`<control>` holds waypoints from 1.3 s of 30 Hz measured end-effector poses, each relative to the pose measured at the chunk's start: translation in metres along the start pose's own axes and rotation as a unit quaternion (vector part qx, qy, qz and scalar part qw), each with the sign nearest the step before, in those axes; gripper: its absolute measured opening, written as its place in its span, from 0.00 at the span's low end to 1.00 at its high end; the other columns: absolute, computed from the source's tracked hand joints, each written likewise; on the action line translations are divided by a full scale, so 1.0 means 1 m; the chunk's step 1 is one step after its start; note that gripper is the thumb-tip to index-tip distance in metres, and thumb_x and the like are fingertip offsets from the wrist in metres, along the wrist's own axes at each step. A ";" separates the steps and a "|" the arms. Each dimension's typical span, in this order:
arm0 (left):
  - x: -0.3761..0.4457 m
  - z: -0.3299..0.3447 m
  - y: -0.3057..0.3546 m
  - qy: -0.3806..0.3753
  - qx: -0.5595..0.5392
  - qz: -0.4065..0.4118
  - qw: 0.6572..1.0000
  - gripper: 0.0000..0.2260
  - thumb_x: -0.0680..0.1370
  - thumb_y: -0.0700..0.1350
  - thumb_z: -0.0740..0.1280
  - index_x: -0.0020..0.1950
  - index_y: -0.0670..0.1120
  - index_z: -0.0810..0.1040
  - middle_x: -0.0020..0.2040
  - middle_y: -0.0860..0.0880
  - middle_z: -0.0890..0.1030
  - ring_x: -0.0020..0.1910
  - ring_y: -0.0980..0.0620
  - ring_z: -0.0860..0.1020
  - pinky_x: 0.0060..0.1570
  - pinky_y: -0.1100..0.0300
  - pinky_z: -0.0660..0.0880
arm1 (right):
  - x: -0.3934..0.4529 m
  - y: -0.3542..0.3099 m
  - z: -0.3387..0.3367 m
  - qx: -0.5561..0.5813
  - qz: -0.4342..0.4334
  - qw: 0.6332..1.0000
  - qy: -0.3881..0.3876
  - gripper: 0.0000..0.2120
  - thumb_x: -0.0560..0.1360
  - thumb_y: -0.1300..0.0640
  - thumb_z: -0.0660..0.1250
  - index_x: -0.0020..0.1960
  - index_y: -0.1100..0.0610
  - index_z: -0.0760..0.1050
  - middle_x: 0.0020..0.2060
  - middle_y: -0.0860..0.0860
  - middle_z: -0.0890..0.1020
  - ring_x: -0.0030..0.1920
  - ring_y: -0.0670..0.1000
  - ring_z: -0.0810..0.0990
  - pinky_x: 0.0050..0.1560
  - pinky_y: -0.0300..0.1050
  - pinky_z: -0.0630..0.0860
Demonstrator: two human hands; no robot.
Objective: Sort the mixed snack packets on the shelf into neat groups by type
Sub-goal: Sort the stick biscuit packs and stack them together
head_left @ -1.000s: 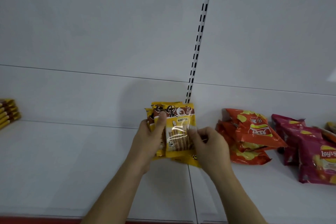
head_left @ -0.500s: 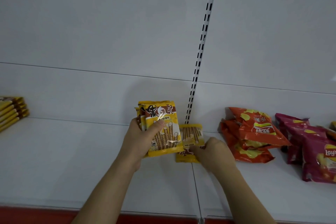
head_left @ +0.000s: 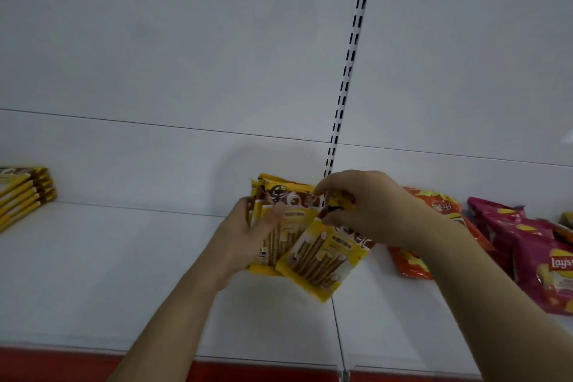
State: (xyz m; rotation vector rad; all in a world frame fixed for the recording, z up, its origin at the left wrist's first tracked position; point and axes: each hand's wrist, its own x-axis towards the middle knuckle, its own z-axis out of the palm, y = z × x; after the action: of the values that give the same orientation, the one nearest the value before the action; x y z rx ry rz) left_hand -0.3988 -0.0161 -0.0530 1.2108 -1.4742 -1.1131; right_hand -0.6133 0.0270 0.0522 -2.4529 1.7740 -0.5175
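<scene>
Left hand [head_left: 245, 236] clamps a yellow packet stack [head_left: 279, 220]; right hand [head_left: 366, 208] pinches a tilted packet [head_left: 322, 257] against that stack; thin grip, it may slip.

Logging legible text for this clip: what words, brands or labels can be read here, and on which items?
"Lay's": pink chip bag at far right, cut by the frame edge.
Large Chinese characters: top band of the yellow biscuit-stick packets in the left hand; too blurred to read.
Chinese characters: orange chip bag; too blurred.
Small label: tilted yellow packet in the right hand; unreadable.
Yellow stack at far left: nothing legible.
</scene>
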 end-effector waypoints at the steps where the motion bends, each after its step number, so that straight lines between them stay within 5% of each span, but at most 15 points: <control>1: -0.003 0.002 0.004 -0.018 0.004 0.006 1.000 0.34 0.65 0.78 0.68 0.62 0.58 0.74 0.55 0.55 0.86 0.52 0.54 0.86 0.55 0.47 0.83 | 0.005 -0.003 0.003 -0.015 -0.013 1.000 0.001 0.17 0.75 0.49 0.72 0.62 0.41 0.75 0.53 0.40 0.77 0.52 0.45 0.77 0.53 0.44 0.79; 5: -0.008 0.006 0.009 -0.079 0.006 0.002 0.997 0.39 0.63 0.76 0.73 0.67 0.57 0.71 0.56 0.55 0.85 0.52 0.55 0.86 0.52 0.50 0.84 | 0.016 -0.013 0.013 -0.001 -0.081 0.996 0.035 0.19 0.76 0.51 0.72 0.64 0.43 0.71 0.52 0.39 0.76 0.51 0.44 0.77 0.52 0.40 0.78; 9: -0.013 0.010 0.005 -0.101 0.009 0.012 0.995 0.35 0.67 0.59 0.81 0.69 0.60 0.69 0.56 0.60 0.84 0.52 0.60 0.85 0.49 0.59 0.83 | 0.013 -0.020 0.030 0.028 -0.114 0.989 0.091 0.23 0.76 0.50 0.71 0.68 0.43 0.69 0.52 0.34 0.71 0.55 0.38 0.71 0.55 0.34 0.72; 11: -0.015 0.011 0.002 -0.061 -0.010 0.031 0.998 0.34 0.68 0.55 0.81 0.69 0.59 0.69 0.56 0.60 0.84 0.52 0.62 0.84 0.49 0.60 0.82 | 0.006 -0.014 0.041 0.045 -0.081 0.976 0.196 0.28 0.75 0.44 0.71 0.72 0.43 0.66 0.58 0.34 0.70 0.61 0.37 0.68 0.61 0.32 0.68; 13: -0.013 0.008 0.002 -0.029 -0.029 0.042 0.998 0.36 0.66 0.56 0.81 0.70 0.59 0.67 0.57 0.62 0.84 0.53 0.63 0.84 0.48 0.62 0.81 | -0.006 -0.006 0.052 0.178 0.042 0.947 0.266 0.38 0.71 0.35 0.70 0.76 0.44 0.61 0.65 0.37 0.70 0.65 0.39 0.68 0.63 0.34 0.67; 15: -0.011 0.004 0.001 -0.016 -0.033 0.046 0.998 0.41 0.64 0.56 0.81 0.72 0.58 0.65 0.58 0.61 0.83 0.54 0.63 0.83 0.51 0.61 0.81 | -0.016 -0.004 0.069 0.379 0.123 0.901 0.174 0.46 0.67 0.28 0.69 0.78 0.42 0.56 0.71 0.41 0.71 0.67 0.44 0.71 0.63 0.44 0.73; 17: -0.010 0.001 0.000 -0.036 -0.022 0.046 0.998 0.42 0.63 0.54 0.81 0.73 0.56 0.64 0.59 0.59 0.83 0.56 0.61 0.83 0.57 0.56 0.81 | -0.020 0.000 0.096 0.523 0.107 0.843 0.056 0.36 0.70 0.38 0.70 0.75 0.44 0.64 0.68 0.46 0.77 0.65 0.48 0.77 0.64 0.50 0.76; 19: -0.011 0.000 -0.004 -0.077 0.005 0.048 0.996 0.42 0.64 0.53 0.81 0.73 0.56 0.65 0.60 0.59 0.83 0.58 0.60 0.83 0.62 0.53 0.80 | -0.019 -0.003 0.115 0.588 0.121 0.799 0.026 0.27 0.68 0.51 0.72 0.67 0.49 0.76 0.59 0.51 0.84 0.60 0.54 0.82 0.63 0.62 0.77; 22: -0.015 -0.003 -0.013 -0.124 0.032 0.021 0.992 0.41 0.66 0.50 0.82 0.74 0.58 0.67 0.59 0.63 0.83 0.59 0.61 0.82 0.60 0.57 0.80 | -0.017 -0.009 0.128 0.570 0.119 0.811 0.050 0.27 0.62 0.60 0.68 0.61 0.51 0.80 0.52 0.51 0.86 0.54 0.54 0.84 0.53 0.55 0.82; 26: -0.019 -0.005 -0.024 -0.098 0.025 0.026 0.995 0.37 0.74 0.34 0.74 0.75 0.59 0.64 0.60 0.59 0.83 0.59 0.62 0.82 0.55 0.60 0.79 | -0.018 -0.007 0.132 0.562 0.089 0.821 0.054 0.35 0.63 0.64 0.65 0.68 0.43 0.72 0.55 0.48 0.85 0.55 0.49 0.84 0.51 0.47 0.80; 31: -0.023 0.017 -0.021 -0.054 -0.032 0.025 0.998 0.30 0.73 0.37 0.68 0.70 0.60 0.68 0.56 0.59 0.84 0.55 0.60 0.82 0.51 0.63 0.78 | -0.009 -0.011 0.140 0.568 0.110 0.811 0.083 0.38 0.61 0.61 0.64 0.71 0.42 0.70 0.58 0.50 0.82 0.56 0.49 0.82 0.51 0.45 0.80; 36: -0.025 0.026 -0.020 -0.044 -0.059 -0.019 0.997 0.28 0.65 0.41 0.65 0.65 0.54 0.73 0.46 0.57 0.83 0.46 0.59 0.80 0.45 0.65 0.75 | -0.008 -0.009 0.134 0.554 0.123 0.822 0.051 0.27 0.65 0.65 0.64 0.63 0.51 0.74 0.50 0.50 0.83 0.45 0.42 0.83 0.37 0.32 0.76; 39: -0.024 0.030 -0.014 -0.013 -0.073 -0.047 0.996 0.25 0.65 0.42 0.66 0.63 0.55 0.74 0.46 0.52 0.83 0.50 0.49 0.80 0.52 0.54 0.78 | -0.007 -0.003 0.130 0.526 0.117 0.842 0.019 0.23 0.72 0.67 0.65 0.63 0.48 0.72 0.51 0.48 0.83 0.49 0.45 0.83 0.40 0.33 0.76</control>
State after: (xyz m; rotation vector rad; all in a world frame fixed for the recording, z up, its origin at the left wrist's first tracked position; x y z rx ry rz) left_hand -0.4228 0.0090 -0.0746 1.1770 -1.3430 -1.2812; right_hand -0.5720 0.0171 -0.0709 -1.4357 1.2122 -1.1254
